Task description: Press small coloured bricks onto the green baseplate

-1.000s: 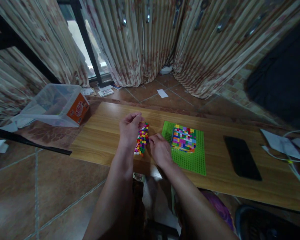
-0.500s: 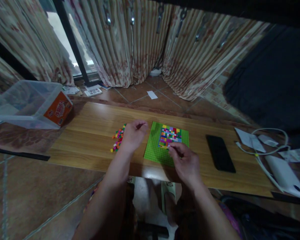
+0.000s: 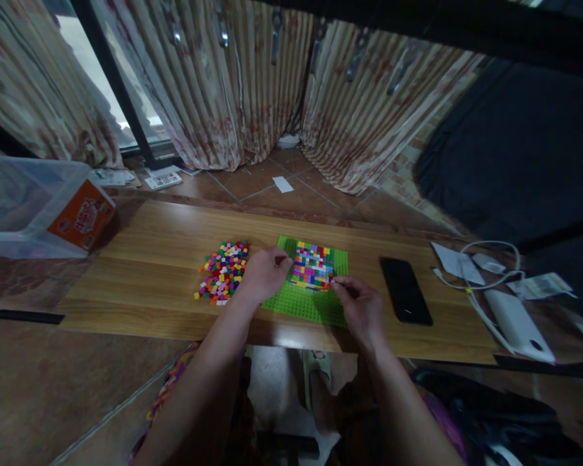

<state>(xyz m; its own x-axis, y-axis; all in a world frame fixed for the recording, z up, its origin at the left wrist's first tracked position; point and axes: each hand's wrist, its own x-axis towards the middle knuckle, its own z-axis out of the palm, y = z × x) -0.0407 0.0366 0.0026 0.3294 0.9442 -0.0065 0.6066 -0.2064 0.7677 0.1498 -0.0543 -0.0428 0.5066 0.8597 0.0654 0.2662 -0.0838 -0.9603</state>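
A green studded baseplate point(image 3: 301, 307) lies on the wooden table, with a block of small multicoloured bricks point(image 3: 313, 265) built on its upper middle. My left hand point(image 3: 267, 273) is over the plate's left edge, thumb and fingertips pinched together; whatever is between them is too small to make out. At the lower right corner of the built block, my right hand point(image 3: 361, 304) has its thumb and forefinger closed at the bricks' edge, on something I cannot make out. Left of my left hand spreads a pile of loose coloured bricks point(image 3: 223, 268), partly covered by that hand.
A black phone point(image 3: 406, 290) lies on the wooden table point(image 3: 140, 272), right of the plate. Further right are a white cable point(image 3: 480, 307) and a white power bank point(image 3: 519, 325). A clear plastic box point(image 3: 34, 243) with an orange label stands at the far left. Curtains hang behind.
The view has shifted, so the table things appear further left. My left hand has come closer to the built block, uncovering more of the loose pile. My right hand stays at the block's lower right corner.
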